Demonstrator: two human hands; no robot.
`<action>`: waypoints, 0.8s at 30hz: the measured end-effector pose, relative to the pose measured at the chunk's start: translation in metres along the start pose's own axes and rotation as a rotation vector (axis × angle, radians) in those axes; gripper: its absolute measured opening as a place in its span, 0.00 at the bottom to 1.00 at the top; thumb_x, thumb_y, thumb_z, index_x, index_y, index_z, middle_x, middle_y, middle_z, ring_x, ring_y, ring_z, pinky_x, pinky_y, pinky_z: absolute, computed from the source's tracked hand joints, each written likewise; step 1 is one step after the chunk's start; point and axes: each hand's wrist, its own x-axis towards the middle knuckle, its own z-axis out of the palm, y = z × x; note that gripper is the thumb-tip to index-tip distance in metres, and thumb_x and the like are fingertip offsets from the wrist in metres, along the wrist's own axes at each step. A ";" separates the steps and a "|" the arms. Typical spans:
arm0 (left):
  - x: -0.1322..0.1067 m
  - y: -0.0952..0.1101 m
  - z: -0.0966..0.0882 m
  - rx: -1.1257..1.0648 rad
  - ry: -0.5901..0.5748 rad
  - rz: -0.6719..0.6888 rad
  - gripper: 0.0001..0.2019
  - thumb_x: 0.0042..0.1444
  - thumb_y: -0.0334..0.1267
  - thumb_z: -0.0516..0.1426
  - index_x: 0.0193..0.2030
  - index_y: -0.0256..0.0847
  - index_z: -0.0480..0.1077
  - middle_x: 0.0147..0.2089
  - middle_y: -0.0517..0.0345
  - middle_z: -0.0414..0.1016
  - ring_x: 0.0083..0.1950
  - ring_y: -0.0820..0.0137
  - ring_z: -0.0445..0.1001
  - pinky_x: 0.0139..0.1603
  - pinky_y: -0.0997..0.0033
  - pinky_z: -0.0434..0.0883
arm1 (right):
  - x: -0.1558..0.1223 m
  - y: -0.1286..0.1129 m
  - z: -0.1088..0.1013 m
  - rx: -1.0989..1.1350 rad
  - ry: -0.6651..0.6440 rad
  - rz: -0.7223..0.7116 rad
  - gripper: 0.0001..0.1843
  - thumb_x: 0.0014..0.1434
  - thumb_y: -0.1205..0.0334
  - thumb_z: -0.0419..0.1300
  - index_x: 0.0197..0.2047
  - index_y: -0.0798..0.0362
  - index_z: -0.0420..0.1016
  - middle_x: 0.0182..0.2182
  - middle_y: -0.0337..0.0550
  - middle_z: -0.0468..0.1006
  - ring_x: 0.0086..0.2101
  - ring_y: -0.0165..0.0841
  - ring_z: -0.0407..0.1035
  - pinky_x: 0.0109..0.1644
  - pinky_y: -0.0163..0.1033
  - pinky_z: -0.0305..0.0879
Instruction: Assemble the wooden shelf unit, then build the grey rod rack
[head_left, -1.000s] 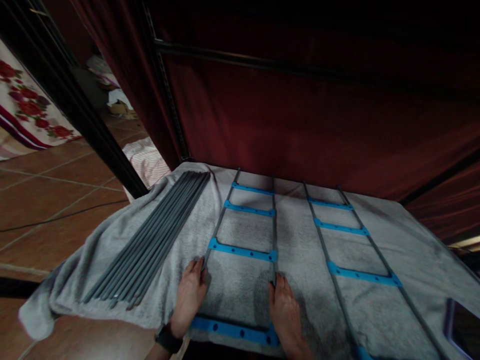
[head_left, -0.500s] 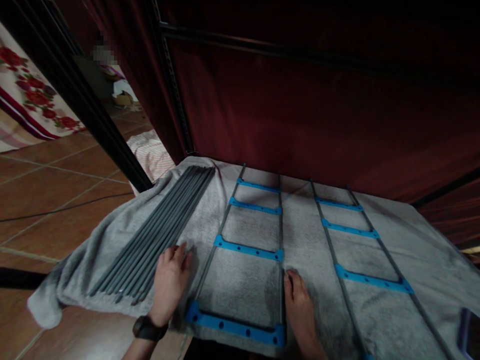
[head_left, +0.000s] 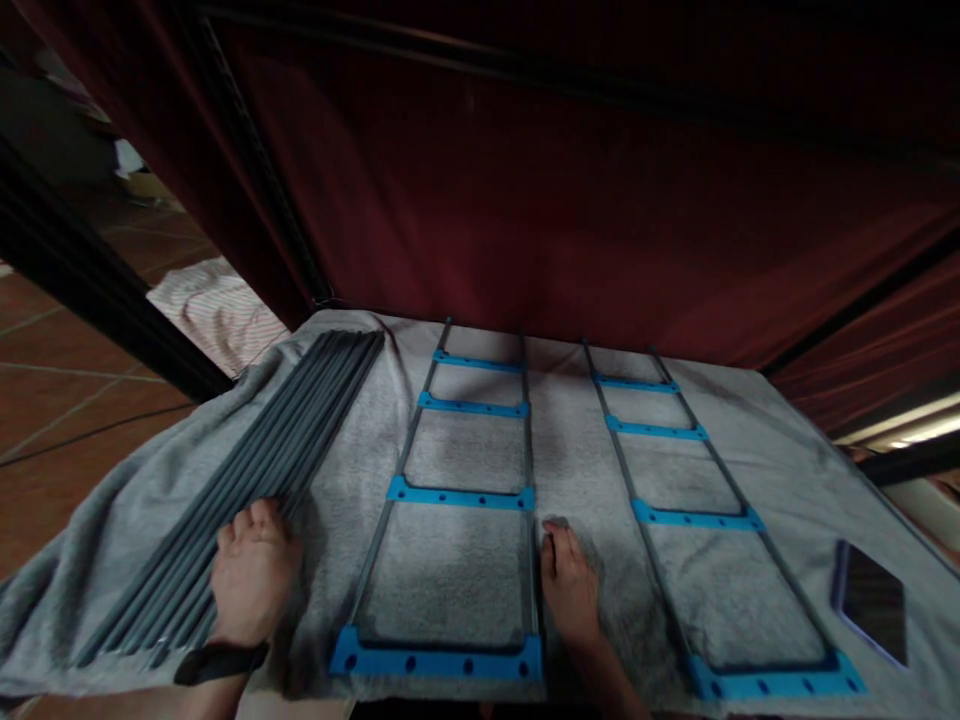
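Note:
My left hand (head_left: 255, 572), with a dark band on its wrist, is over the right side of a bundle of grey rods (head_left: 289, 430). Its fingers curl down onto the rods, and the fingertips are partly hidden. Resting on the cloth, my right hand (head_left: 571, 588) holds nothing, its fingers loosely bent beside the right rail of a ladder-like frame (head_left: 435, 662). This frame has grey rods as rails and several blue crosspieces. To the right lies a second such frame (head_left: 697, 518) of the same make.
A grey cloth (head_left: 585, 480) covers the work surface. A phone (head_left: 870, 600) lies at the right. Dark red curtain (head_left: 525, 220) hangs behind, with dark metal posts (head_left: 97, 270) at the left. Striped fabric (head_left: 217, 310) and a tiled floor (head_left: 67, 390) show beyond the left edge.
My left hand has moved left from the gap beside the rods onto the bundle. My right hand stays beside the frame's rail. The view has turned right, bringing the whole phone into sight.

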 end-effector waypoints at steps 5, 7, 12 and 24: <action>-0.001 0.003 -0.028 -0.173 -0.070 -0.190 0.20 0.61 0.41 0.47 0.55 0.30 0.63 0.48 0.38 0.72 0.40 0.55 0.75 0.35 0.62 0.70 | 0.001 0.000 -0.002 0.050 0.011 -0.023 0.21 0.71 0.59 0.41 0.51 0.55 0.74 0.46 0.50 0.80 0.46 0.37 0.74 0.49 0.41 0.67; -0.005 0.007 -0.039 -0.299 -0.043 -0.225 0.22 0.62 0.45 0.46 0.56 0.33 0.64 0.50 0.38 0.73 0.41 0.54 0.76 0.36 0.59 0.71 | 0.000 0.001 -0.002 0.089 0.014 -0.019 0.21 0.70 0.59 0.42 0.51 0.55 0.74 0.46 0.51 0.80 0.48 0.37 0.74 0.51 0.42 0.67; -0.025 0.041 -0.053 -0.991 -0.163 -0.091 0.22 0.58 0.51 0.50 0.47 0.35 0.72 0.35 0.51 0.76 0.38 0.61 0.76 0.37 0.66 0.71 | 0.001 0.002 -0.006 0.280 0.004 0.050 0.21 0.68 0.54 0.45 0.50 0.54 0.75 0.48 0.51 0.79 0.50 0.39 0.73 0.55 0.44 0.66; -0.110 0.178 -0.087 -1.325 -0.547 0.306 0.16 0.63 0.44 0.51 0.48 0.38 0.74 0.43 0.49 0.79 0.45 0.63 0.76 0.49 0.65 0.71 | 0.043 -0.078 -0.067 1.434 -0.149 0.471 0.17 0.58 0.46 0.63 0.44 0.49 0.77 0.37 0.41 0.79 0.40 0.35 0.73 0.45 0.39 0.71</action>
